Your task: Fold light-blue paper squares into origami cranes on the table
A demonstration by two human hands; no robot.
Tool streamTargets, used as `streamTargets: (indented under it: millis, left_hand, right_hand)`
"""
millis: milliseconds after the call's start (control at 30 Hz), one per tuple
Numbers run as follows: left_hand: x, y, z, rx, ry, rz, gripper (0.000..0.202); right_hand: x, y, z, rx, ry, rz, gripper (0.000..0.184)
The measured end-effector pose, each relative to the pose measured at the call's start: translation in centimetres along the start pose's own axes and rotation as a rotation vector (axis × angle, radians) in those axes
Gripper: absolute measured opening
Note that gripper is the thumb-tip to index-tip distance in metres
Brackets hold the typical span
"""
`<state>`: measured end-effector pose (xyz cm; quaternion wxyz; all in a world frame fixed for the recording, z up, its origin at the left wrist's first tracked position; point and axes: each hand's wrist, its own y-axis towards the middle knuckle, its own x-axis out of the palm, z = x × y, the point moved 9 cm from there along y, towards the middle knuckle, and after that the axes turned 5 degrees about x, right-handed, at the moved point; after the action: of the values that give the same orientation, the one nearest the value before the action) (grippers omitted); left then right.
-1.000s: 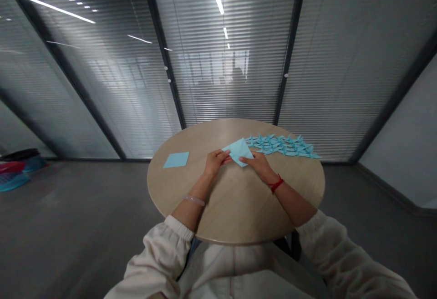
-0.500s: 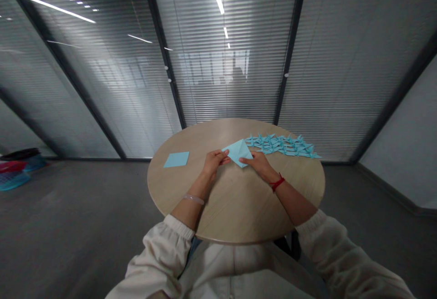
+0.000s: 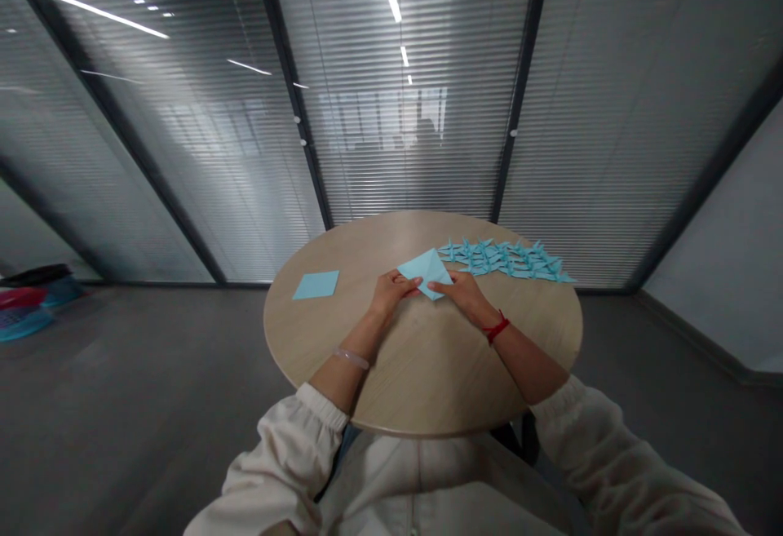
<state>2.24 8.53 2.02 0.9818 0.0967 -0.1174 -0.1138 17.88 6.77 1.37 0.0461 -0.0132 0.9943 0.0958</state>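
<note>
my l hand (image 3: pixel 389 294) + r hand (image 3: pixel 468 296) were clamped on folded blue paper (image 3: pixel 423 268), over table (image 3: pixel 428 377), gripped both sides prob to steady it. folded shapes (image 3: pixel 507 260) sat far r, prob outta way.

L hand (image 3: pixel 395 293) & R hand (image 3: pixel 468 294) close tog. — both thumbs (image 3: pixel 438 286) uppermost; forearms (image 3: pixel 529 365) angled inwd.

Grey blinds (image 3: pixel 404 177), blue basket (image 3: pixel 25 325)
</note>
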Motion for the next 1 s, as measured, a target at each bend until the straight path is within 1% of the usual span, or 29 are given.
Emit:
streamTargets:
  millis: [133, 367, 567, 700, 800, 1000]
  left_hand:
    - [-0.3, -0.1, 0.3, 0.014, 0.025, 0.043, 0.038]
    - [-0.3, 0.1, -0.2, -0.017, -0.058, 0.005, 0.04]
    - [-0.7, 0.1, 0.3, 0.017, -0.121, 0.031, 0.032]
    - [-0.6, 0.1, 0.6, 0.03, -0.145, 0.027, 0.031]
    - [-0.7, 0.2, 0.6, 0.036, -0.172, 0.035, 0.03]
    - [-1.3, 0.5, 0.5, 0.035, -0.226, 0.073, 0.022]
  right_hand:
    - [-0.2, 0.1, -0.2, -0.015, -0.042, 0.016, 0.047]
    - [-0.2, -0.1, -0.4, 0.018, -0.024, 0.024, 0.047]
    - [-0.4, 0.0, -0.4, -0.021, -0.026, 0.036, 0.046]
    - [-0.8, 0.0, -0.6, -0.041, -0.029, 0.067, 0.044]
    - [-1.0, -0.1, -0.7, -0.044, -0.034, 0.082, 0.043]
    - [-1.0, 0.1, -0.6, -0.066, -0.029, 0.081, 0.043]
